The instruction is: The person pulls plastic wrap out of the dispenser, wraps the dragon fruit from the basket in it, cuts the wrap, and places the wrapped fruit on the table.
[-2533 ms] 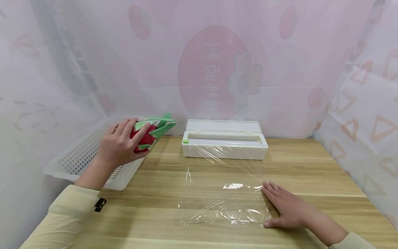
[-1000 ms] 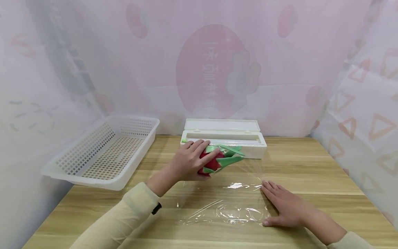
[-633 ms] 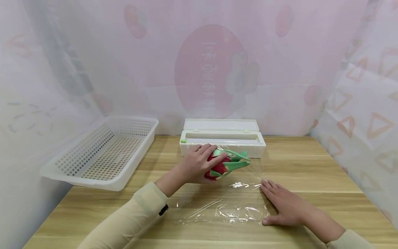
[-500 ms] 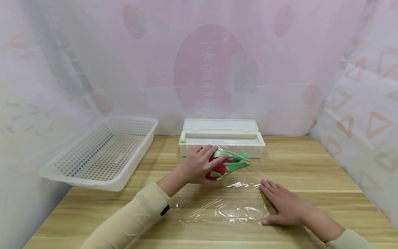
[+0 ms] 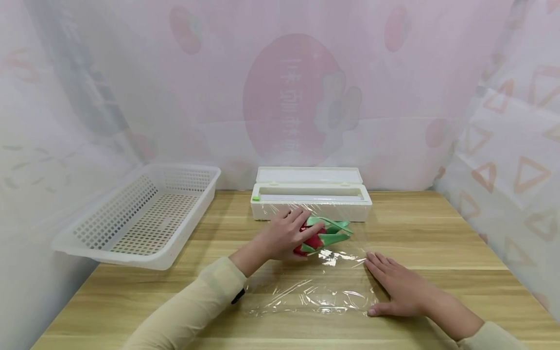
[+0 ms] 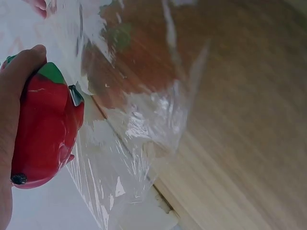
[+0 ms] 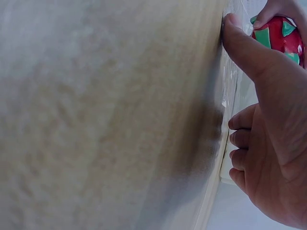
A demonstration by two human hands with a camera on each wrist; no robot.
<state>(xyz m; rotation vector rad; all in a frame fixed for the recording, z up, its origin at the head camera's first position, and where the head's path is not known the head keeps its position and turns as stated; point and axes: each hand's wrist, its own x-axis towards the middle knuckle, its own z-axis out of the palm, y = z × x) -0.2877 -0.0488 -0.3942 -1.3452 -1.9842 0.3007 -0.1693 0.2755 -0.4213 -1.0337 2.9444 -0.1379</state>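
My left hand [image 5: 284,236] grips a red toy dragon fruit [image 5: 321,236] with green leaves, low over the far part of a clear plastic wrap sheet [image 5: 310,287] spread on the wooden table [image 5: 437,233]. The left wrist view shows the dragon fruit [image 6: 45,134] against my palm above the crinkled wrap sheet [image 6: 139,120]. My right hand [image 5: 400,289] lies flat, fingers straight, pressing the sheet's right edge. In the right wrist view the right hand [image 7: 268,124] is close up and the dragon fruit [image 7: 280,36] shows at the top right.
A white wrap dispenser box [image 5: 310,199] with its lid up stands just behind the fruit; the sheet runs out of it. A white perforated basket [image 5: 140,216] sits at the table's left edge. Patterned curtains close in the back and sides.
My left hand carried the dragon fruit from over the basket rightward to the middle, then lowered it toward the wrap sheet. The right hand stayed flat on the sheet.
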